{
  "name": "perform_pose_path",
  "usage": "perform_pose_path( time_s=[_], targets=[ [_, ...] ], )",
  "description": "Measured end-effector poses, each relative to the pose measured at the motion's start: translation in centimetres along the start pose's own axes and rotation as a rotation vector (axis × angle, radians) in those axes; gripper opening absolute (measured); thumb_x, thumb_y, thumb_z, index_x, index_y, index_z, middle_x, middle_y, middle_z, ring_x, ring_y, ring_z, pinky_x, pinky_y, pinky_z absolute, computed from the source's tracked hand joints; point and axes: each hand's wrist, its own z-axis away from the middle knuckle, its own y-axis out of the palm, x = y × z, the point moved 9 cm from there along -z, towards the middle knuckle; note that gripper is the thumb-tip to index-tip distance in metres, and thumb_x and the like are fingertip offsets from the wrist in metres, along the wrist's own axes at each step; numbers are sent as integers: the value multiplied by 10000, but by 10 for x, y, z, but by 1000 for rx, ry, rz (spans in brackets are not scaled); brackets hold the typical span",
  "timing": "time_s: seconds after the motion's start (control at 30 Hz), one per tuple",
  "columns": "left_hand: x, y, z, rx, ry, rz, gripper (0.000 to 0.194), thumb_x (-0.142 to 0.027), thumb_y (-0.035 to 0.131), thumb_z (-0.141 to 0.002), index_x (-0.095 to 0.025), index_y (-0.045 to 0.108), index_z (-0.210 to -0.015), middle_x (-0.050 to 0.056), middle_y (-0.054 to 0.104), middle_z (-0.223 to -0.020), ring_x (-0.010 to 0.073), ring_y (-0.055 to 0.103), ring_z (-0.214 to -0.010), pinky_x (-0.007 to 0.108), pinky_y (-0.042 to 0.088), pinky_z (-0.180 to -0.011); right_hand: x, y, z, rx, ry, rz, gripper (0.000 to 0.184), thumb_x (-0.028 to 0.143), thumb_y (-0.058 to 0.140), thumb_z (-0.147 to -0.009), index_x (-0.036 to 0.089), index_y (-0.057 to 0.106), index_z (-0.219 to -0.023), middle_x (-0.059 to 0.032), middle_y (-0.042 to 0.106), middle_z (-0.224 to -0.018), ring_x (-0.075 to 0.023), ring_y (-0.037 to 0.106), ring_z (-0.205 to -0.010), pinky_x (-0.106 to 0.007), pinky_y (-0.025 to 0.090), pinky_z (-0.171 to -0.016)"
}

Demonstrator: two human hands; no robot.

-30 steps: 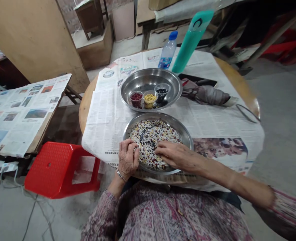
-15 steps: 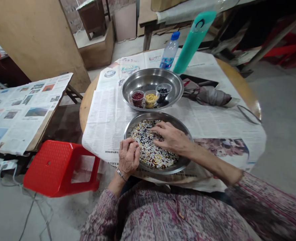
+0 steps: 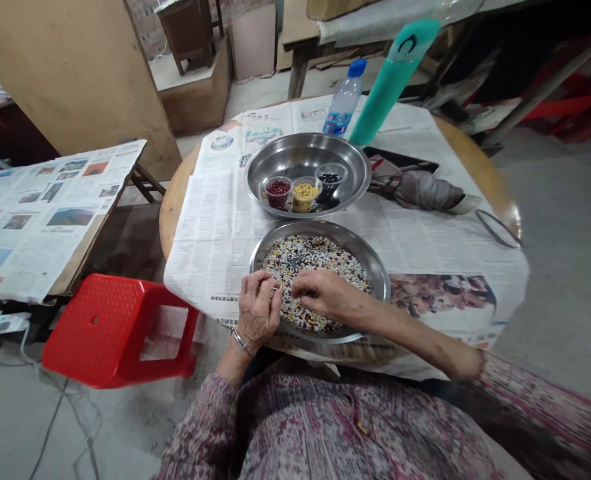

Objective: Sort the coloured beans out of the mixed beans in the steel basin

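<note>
A steel pan [image 3: 375, 267] heaped with mixed beans [image 3: 320, 260] sits on the newspaper in front of me. My left hand [image 3: 258, 308] rests curled on the pan's near left rim, fingers closed as if cupping something I cannot make out. My right hand [image 3: 325, 293] lies over the beans just right of the left hand, its fingertips pinched together at the pile. Behind, a second steel pan [image 3: 295, 157] holds three small cups: red beans [image 3: 278, 190], yellow beans [image 3: 305, 193] and black beans [image 3: 329, 180].
Newspaper [image 3: 210, 227] covers the round table. At its far side stand a water bottle [image 3: 344, 100] and a teal flask [image 3: 393, 73]; a folded grey umbrella [image 3: 420, 190] lies at the right. A red stool [image 3: 105, 327] and another papered table [image 3: 40, 213] are to the left.
My right hand reached up to the middle of the bean pile, then drew back toward the left hand with its fingertips pinched. The left hand stayed on the rim.
</note>
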Motion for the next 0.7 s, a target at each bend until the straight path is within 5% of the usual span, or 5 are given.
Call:
perform_pose_path(
  time_s=[0.17,0.27,0.5,0.7],
  targets=[
    [-1,-2,0,-22,11,11,144,-208,445,-980,-154,564,-1040,110,558,-1079,223,508,-1049,416,445,-956,35,25,9,38,-253,92,235,75,498,-837,182,674,-948,-79,660,-1026,-184,595,-948,-322,499,-840],
    [-1,-3,-1,-24,5,6,140,-211,447,-979,-166,566,-1036,108,556,-1080,222,511,-1037,413,453,-948,19,15,2,-20,-167,289,227,95,493,-864,190,674,-962,-86,656,-999,-210,571,-955,-346,511,-814],
    [0,-1,-1,-11,1,15,133,-206,452,-977,-167,570,-1025,104,558,-1072,223,513,-1049,418,441,-964,-51,-53,-3,-298,230,501,263,188,507,-891,168,681,-1088,-129,645,-1122,-280,525,-1073,-392,483,-872],
    [0,-2,-2,-10,9,15,150,-200,445,-979,-169,563,-1064,105,554,-1093,220,512,-1053,422,446,-962,-31,-30,-41,-264,170,411,496,454,545,-916,146,560,-1305,-151,581,-1290,-305,478,-1158,-455,407,-971]
  ],
)
